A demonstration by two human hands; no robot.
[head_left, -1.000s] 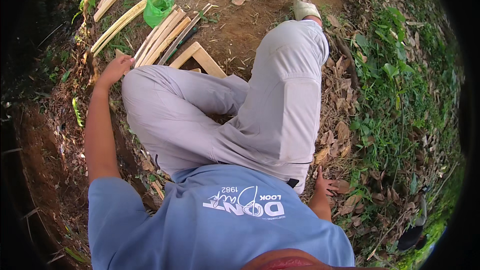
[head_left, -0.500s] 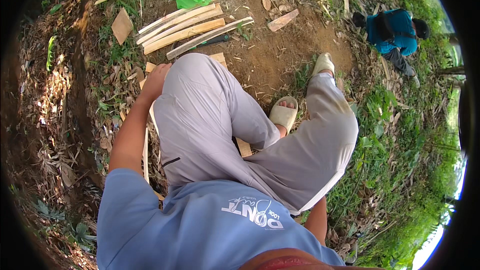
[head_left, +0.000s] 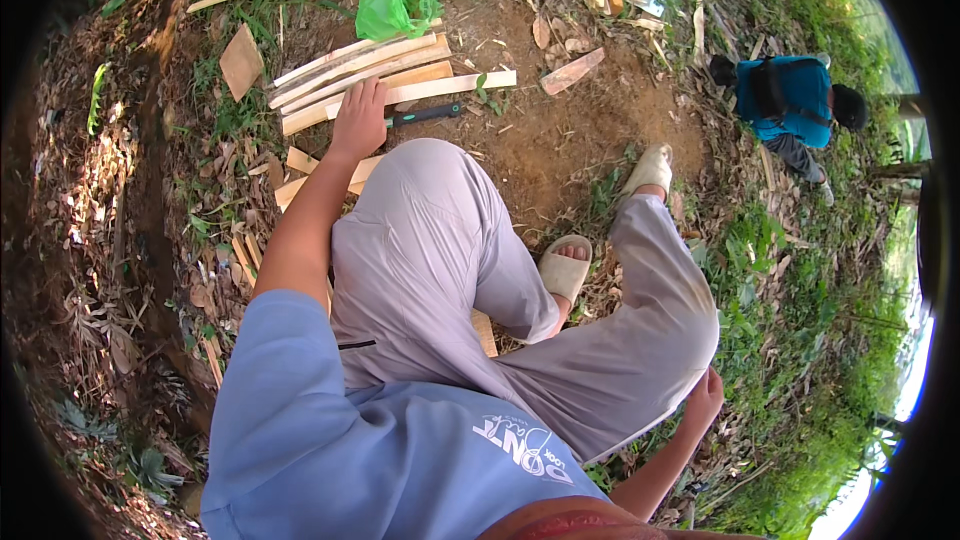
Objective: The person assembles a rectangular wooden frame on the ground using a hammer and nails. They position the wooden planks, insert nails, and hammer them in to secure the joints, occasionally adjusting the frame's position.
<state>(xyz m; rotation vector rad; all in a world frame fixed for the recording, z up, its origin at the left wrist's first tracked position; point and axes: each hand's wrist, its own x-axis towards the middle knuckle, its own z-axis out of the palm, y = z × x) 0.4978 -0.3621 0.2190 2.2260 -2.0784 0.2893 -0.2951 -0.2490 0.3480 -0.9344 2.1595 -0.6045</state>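
Left hand (head_left: 358, 122) on split slats (head_left: 372, 80) edge — knife handle (head_left: 428, 115) perhaps touching.

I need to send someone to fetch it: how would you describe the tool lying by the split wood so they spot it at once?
Find the patch of bare brown soil ahead of the seated person's knees, where pale split slats lie in a bundle. Just right of the left hand resting on those slats lies a tool with a dark green handle. It is the only dark, narrow thing among the pale wood; its working end is hidden.
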